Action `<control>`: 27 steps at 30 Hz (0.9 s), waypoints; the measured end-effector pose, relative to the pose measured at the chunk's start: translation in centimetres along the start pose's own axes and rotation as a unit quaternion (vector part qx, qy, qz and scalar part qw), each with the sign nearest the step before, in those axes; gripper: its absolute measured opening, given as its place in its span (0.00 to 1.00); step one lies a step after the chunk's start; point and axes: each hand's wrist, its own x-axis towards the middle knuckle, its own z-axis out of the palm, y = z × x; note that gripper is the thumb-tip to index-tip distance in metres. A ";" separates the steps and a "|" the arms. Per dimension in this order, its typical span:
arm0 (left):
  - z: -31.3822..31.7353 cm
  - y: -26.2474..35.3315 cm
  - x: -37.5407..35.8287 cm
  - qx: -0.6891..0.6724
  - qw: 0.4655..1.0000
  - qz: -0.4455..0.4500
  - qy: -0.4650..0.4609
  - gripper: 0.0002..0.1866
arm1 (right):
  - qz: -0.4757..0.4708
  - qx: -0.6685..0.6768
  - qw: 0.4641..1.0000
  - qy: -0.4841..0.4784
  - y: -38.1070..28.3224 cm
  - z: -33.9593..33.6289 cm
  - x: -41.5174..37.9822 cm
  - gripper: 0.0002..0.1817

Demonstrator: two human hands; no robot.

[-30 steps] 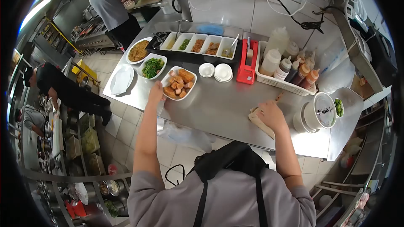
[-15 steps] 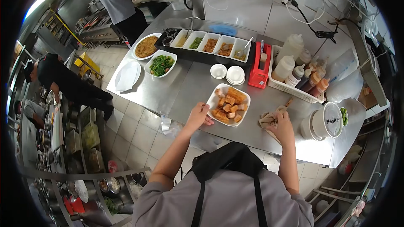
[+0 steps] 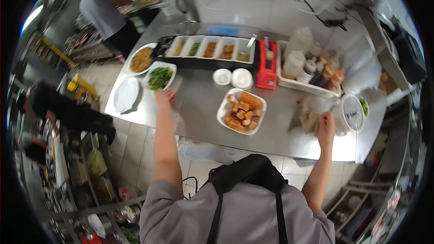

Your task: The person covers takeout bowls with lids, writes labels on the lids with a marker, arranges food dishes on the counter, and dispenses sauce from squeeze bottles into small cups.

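Observation:
At the near rim of a white bowl of leafy greens (image 3: 160, 77), my left hand (image 3: 165, 96) has its fingers closed on the edge. The bowl rests on the steel counter. Over to the right, my right hand (image 3: 327, 125) is curled at the edge of a crumpled brown cloth (image 3: 308, 116); its fingertips are slightly blurred. Between my hands stands a square white bowl of browned, cut-up chunks (image 3: 244, 112), touched by neither hand.
Behind are a black rack of condiment trays (image 3: 209, 49), small white dishes (image 3: 242, 78), a red holder (image 3: 266, 70) and a basket of squeeze bottles (image 3: 312, 88). Left are a plate of brown food (image 3: 142, 60) and a white plate (image 3: 126, 95). A lidded tub (image 3: 352, 113) stands right.
My left hand has left the bowl of chunks and moved left to the bowl of greens. My right hand and the cloth have shifted right, toward the tub. The camera view has also shifted.

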 end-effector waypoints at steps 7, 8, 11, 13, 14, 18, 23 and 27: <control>-1.9 1.9 -3.2 0.096 0.993 0.060 0.015 0.15 | 0.004 -0.108 0.993 -0.055 1.3 -0.2 -1.5 0.06; -2.4 2.3 -5.2 0.155 0.984 0.092 -0.013 0.15 | -0.004 -0.102 0.994 -0.034 2.4 0.3 -1.5 0.06; -1.8 4.9 -14.0 0.203 0.976 0.076 -0.010 0.14 | -0.014 -0.155 0.988 -0.011 4.2 1.2 -0.3 0.05; -2.0 5.7 -18.1 0.246 0.966 0.060 -0.056 0.15 | -0.050 -0.203 0.978 0.015 6.0 2.9 1.5 0.05; -1.7 5.8 -20.4 0.266 0.960 0.051 -0.077 0.16 | -0.068 -0.226 0.971 0.025 7.0 3.5 2.3 0.06; 3.1 3.9 -30.6 0.307 0.937 0.027 -0.163 0.16 | -0.102 -0.295 0.946 -0.084 9.3 5.1 5.0 0.07; 9.0 -3.0 -36.3 0.336 0.889 -0.047 -0.309 0.16 | -0.050 -0.061 0.985 -0.153 5.1 3.9 6.6 0.09; 12.7 -9.6 -38.4 0.387 0.839 -0.048 -0.379 0.14 | -0.091 0.073 0.970 -0.211 5.2 4.4 7.7 0.09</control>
